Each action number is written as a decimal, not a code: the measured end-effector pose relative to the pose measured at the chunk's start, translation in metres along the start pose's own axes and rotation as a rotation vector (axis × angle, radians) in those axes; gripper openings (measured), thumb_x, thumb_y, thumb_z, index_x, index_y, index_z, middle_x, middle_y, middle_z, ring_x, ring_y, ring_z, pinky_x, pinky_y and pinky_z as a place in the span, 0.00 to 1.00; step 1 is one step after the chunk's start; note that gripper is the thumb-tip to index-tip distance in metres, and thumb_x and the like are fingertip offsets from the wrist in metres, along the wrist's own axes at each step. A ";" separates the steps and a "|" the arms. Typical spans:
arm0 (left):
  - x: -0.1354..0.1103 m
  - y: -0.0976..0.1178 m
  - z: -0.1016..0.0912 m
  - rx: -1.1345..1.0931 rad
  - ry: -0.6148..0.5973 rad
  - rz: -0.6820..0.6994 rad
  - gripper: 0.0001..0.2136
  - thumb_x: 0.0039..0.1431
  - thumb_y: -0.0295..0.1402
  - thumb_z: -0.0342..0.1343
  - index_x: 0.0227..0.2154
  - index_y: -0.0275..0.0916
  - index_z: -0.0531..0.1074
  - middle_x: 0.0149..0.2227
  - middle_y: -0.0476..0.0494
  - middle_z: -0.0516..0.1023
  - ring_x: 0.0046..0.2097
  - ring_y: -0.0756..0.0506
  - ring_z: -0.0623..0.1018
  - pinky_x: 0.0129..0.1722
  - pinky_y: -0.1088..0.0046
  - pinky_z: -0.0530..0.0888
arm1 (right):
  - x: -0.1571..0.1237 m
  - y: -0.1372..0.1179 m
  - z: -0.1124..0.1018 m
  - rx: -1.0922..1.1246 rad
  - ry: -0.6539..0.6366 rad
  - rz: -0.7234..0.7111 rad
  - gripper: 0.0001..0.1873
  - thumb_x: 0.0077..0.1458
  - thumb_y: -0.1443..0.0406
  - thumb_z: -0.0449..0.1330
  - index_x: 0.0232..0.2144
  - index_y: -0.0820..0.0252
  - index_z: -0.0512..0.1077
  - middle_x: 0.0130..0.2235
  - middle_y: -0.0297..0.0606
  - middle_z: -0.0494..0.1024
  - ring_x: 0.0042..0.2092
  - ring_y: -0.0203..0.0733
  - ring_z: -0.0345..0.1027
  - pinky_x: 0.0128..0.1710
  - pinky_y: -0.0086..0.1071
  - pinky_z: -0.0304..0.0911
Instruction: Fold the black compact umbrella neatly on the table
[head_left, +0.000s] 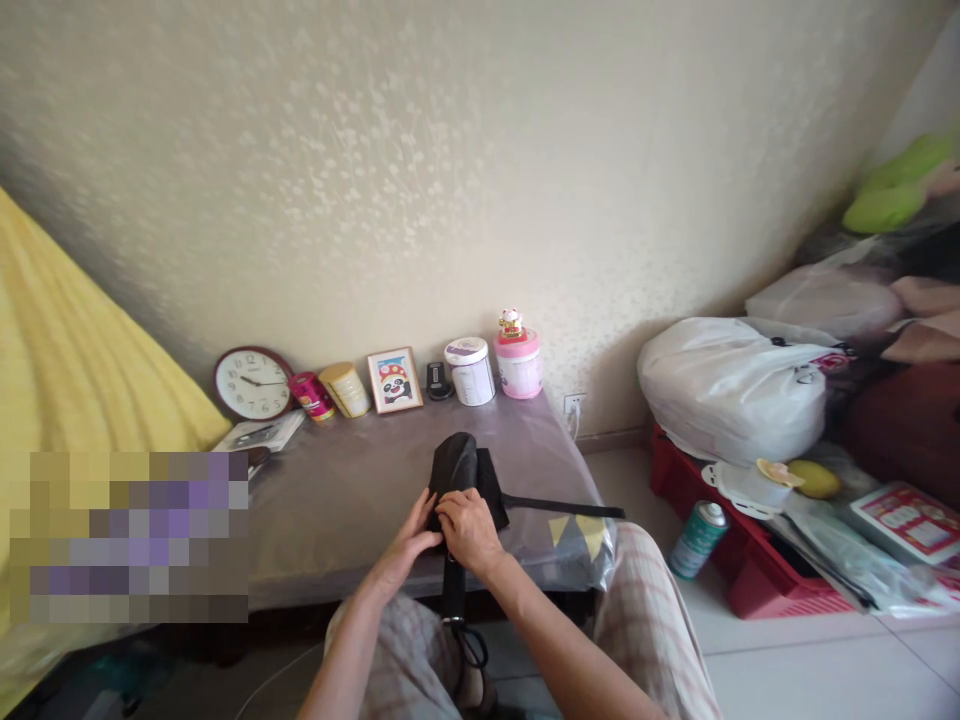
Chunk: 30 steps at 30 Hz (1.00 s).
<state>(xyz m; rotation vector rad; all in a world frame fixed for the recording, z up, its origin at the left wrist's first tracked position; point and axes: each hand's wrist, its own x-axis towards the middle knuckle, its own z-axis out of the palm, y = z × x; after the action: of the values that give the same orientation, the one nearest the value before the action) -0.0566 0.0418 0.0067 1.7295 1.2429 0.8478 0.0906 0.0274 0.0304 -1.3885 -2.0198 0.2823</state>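
Observation:
A black folding umbrella lies on the covered table, collapsed, with its fabric loosely gathered. Its handle points towards me over the table's near edge, and a wrist loop dangles from the end. My left hand holds the left side of the fabric near the handle, fingertips against it. My right hand lies across the fabric from the right, fingers curled and gripping it. Out to the right stretches a black strap, flat on the tabletop. The fabric beneath my fingers is hidden.
Along the wall stand a clock, a pink can, a yellow-lidded can, a framed panda picture and two tubs. At right on the floor are a spray can, a red crate and a white bag.

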 end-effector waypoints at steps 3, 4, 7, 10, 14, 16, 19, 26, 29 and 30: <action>0.007 0.017 -0.010 0.063 0.020 0.043 0.27 0.57 0.32 0.43 0.61 0.37 0.51 0.62 0.39 0.57 0.61 0.41 0.60 0.58 0.58 0.61 | -0.012 -0.004 0.003 -0.015 0.007 -0.047 0.11 0.59 0.67 0.52 0.39 0.56 0.73 0.46 0.36 0.74 0.48 0.42 0.61 0.45 0.34 0.57; 0.011 0.025 -0.008 0.096 0.026 0.068 0.25 0.59 0.33 0.42 0.60 0.38 0.53 0.62 0.40 0.57 0.62 0.42 0.58 0.59 0.58 0.59 | -0.016 -0.005 0.005 -0.027 0.004 -0.065 0.11 0.59 0.66 0.52 0.41 0.56 0.73 0.46 0.36 0.74 0.49 0.43 0.60 0.47 0.35 0.56; 0.026 0.048 0.010 0.214 -0.047 0.167 0.20 0.62 0.38 0.42 0.54 0.41 0.64 0.60 0.45 0.61 0.63 0.44 0.55 0.61 0.63 0.55 | -0.025 -0.008 0.013 -0.102 -0.016 -0.112 0.15 0.59 0.65 0.51 0.46 0.58 0.71 0.46 0.42 0.75 0.53 0.48 0.58 0.50 0.41 0.54; 0.042 0.060 0.031 0.366 -0.179 0.239 0.17 0.61 0.41 0.43 0.47 0.45 0.72 0.55 0.49 0.69 0.63 0.44 0.56 0.62 0.61 0.51 | -0.027 -0.009 0.020 -0.200 -0.034 -0.117 0.22 0.58 0.65 0.51 0.54 0.67 0.64 0.53 0.52 0.69 0.56 0.55 0.57 0.53 0.47 0.52; 0.063 0.054 0.036 0.560 -0.239 0.271 0.15 0.61 0.39 0.45 0.42 0.46 0.75 0.54 0.49 0.70 0.63 0.43 0.55 0.61 0.55 0.47 | -0.026 -0.007 0.018 -0.209 -0.078 -0.115 0.20 0.57 0.68 0.51 0.52 0.65 0.67 0.51 0.50 0.71 0.54 0.53 0.59 0.54 0.46 0.52; 0.072 0.048 0.031 0.629 -0.235 0.282 0.14 0.62 0.38 0.45 0.41 0.48 0.75 0.56 0.51 0.67 0.64 0.43 0.53 0.61 0.54 0.46 | -0.027 -0.007 0.015 -0.157 -0.058 -0.119 0.17 0.56 0.68 0.52 0.48 0.60 0.70 0.48 0.43 0.74 0.53 0.50 0.60 0.54 0.42 0.53; 0.085 0.041 0.024 0.688 -0.201 0.294 0.13 0.62 0.37 0.45 0.40 0.50 0.75 0.60 0.54 0.61 0.64 0.44 0.51 0.62 0.55 0.44 | -0.028 -0.008 0.010 -0.083 -0.001 -0.133 0.17 0.56 0.68 0.53 0.48 0.55 0.69 0.47 0.36 0.74 0.53 0.45 0.58 0.54 0.37 0.53; 0.116 0.032 0.023 0.636 0.022 0.194 0.13 0.60 0.37 0.46 0.41 0.51 0.75 0.62 0.53 0.56 0.64 0.42 0.52 0.61 0.54 0.46 | -0.026 -0.008 0.005 0.021 -0.024 -0.142 0.16 0.56 0.72 0.53 0.45 0.56 0.71 0.47 0.34 0.75 0.55 0.41 0.57 0.57 0.36 0.49; 0.128 0.029 0.023 0.566 0.133 0.091 0.15 0.61 0.38 0.45 0.48 0.48 0.71 0.63 0.48 0.55 0.64 0.39 0.52 0.60 0.53 0.48 | -0.027 -0.005 0.007 0.044 -0.031 -0.140 0.16 0.56 0.72 0.53 0.45 0.54 0.71 0.47 0.32 0.75 0.56 0.40 0.56 0.58 0.37 0.48; 0.130 0.029 0.023 0.541 0.157 0.054 0.17 0.61 0.38 0.45 0.50 0.46 0.69 0.63 0.45 0.55 0.63 0.38 0.53 0.60 0.53 0.50 | -0.027 -0.004 0.008 0.045 -0.029 -0.139 0.16 0.56 0.72 0.53 0.45 0.54 0.71 0.47 0.32 0.75 0.56 0.40 0.56 0.58 0.36 0.48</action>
<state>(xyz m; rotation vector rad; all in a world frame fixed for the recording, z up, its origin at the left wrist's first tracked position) 0.0120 0.1557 0.0300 2.1570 1.6472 0.7291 0.0884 0.0032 0.0155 -1.2171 -2.1089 0.2858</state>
